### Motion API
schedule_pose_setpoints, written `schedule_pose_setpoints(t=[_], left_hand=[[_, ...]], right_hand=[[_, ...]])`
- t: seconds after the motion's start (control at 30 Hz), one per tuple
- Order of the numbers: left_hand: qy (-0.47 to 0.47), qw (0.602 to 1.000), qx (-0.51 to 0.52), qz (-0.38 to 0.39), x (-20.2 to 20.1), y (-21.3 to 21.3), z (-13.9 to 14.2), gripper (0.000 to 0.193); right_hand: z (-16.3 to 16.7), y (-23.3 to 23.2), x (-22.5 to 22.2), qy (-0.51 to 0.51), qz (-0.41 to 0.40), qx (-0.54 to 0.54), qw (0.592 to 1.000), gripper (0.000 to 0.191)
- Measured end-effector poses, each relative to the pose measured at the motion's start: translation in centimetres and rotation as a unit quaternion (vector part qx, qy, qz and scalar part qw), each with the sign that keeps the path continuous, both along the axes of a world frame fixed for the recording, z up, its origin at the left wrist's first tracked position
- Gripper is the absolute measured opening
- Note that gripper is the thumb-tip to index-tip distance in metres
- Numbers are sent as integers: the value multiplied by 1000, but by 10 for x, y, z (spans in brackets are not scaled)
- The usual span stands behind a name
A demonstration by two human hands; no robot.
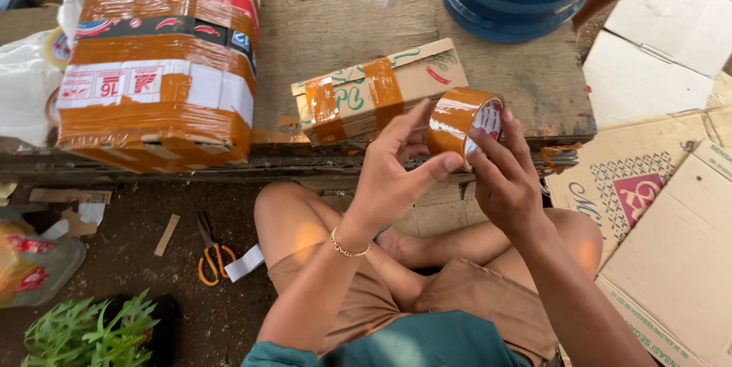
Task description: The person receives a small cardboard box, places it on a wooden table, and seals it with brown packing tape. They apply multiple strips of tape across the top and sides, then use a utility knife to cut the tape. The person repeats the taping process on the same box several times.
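Both hands up front: R hand [507, 184] clamps brown packing-tape roll [463, 125], L hand [396, 173] fingertips pinch its near edge, core axis sideways

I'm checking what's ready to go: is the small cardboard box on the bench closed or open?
Closed. The small box lies flat on the wooden bench, flaps down, with brown tape strips across them.

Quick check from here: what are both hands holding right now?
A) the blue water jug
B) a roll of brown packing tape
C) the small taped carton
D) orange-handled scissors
B: the left hand and right hand together grip the roll of brown packing tape, held up in front of the small taped carton, which lies on the wooden platform.
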State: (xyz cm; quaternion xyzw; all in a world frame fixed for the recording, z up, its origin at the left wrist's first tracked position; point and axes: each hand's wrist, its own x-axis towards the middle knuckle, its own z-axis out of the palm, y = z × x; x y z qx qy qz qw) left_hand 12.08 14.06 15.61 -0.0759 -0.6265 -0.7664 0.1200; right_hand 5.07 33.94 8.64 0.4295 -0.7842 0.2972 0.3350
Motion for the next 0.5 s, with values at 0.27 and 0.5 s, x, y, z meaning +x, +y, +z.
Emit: schedule_pose_setpoints(t=[0.27,0.5], left_hand=[[-48,990,134,21,-7,3,-35,55],[-74,987,-61,130,-3,4,-17,40]], right_hand=[[-11,-8,-9,-19,-7,35,999,19],[-10,-5,-7,-38,-15,32,999,20]])
